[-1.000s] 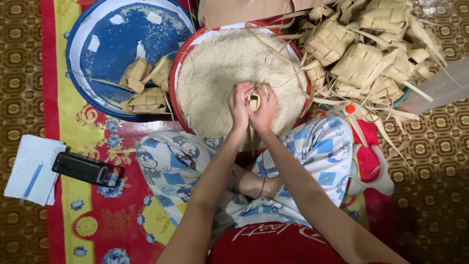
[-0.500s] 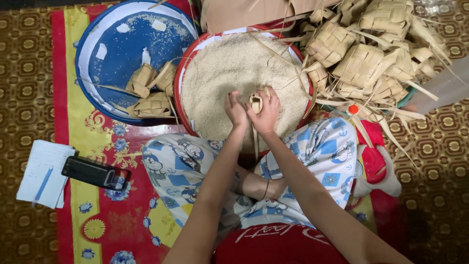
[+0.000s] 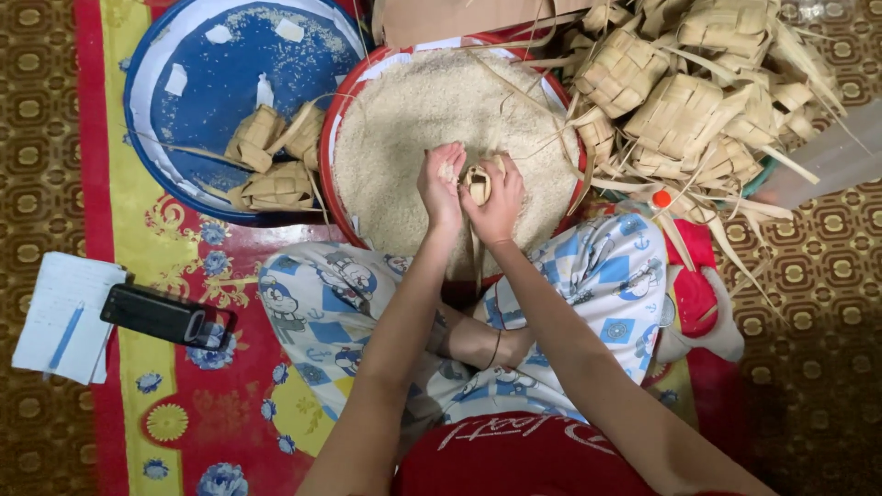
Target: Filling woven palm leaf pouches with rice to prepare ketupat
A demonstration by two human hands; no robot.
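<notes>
Over the red basin (image 3: pixel 342 197) of rice, a small woven pouch (image 3: pixel 477 184) is pinched in the right hand (image 3: pixel 499 197) while the left hand (image 3: pixel 441 188) is cupped beside it, so grains could easily get spilled onto the mat if it's tipped.

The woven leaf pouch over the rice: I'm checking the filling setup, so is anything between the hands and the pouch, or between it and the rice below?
Nothing visible. The right hand holds the woven leaf pouch, the left hand touches it, directly above the rice in the red-rimmed basin.
</notes>
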